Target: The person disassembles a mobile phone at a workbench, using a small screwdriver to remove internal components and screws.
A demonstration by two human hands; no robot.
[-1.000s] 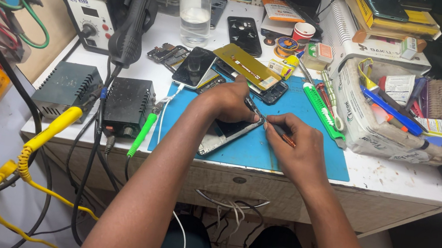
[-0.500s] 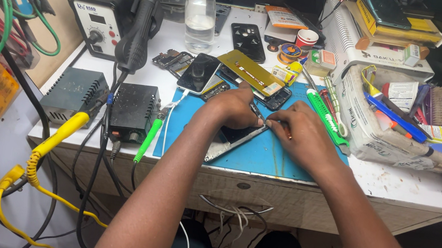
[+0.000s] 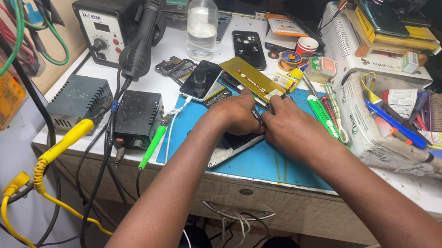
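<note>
An opened phone lies tilted on the blue work mat, its screen side dark and its frame pale. My left hand is curled over the phone's far end and grips it. My right hand is pressed against the left one, fingers pinched on a thin dark tool whose tip meets the phone. The hands hide the upper part of the phone.
Beyond the hands lie a black phone, a yellow flat part and a clear bottle. A hot-air station with its handle and two black boxes stand left. A cluttered tray sits right.
My two hands have drawn closer until they touch over the phone's far end. The view has shifted a little to the left; the phone stays on the mat.
</note>
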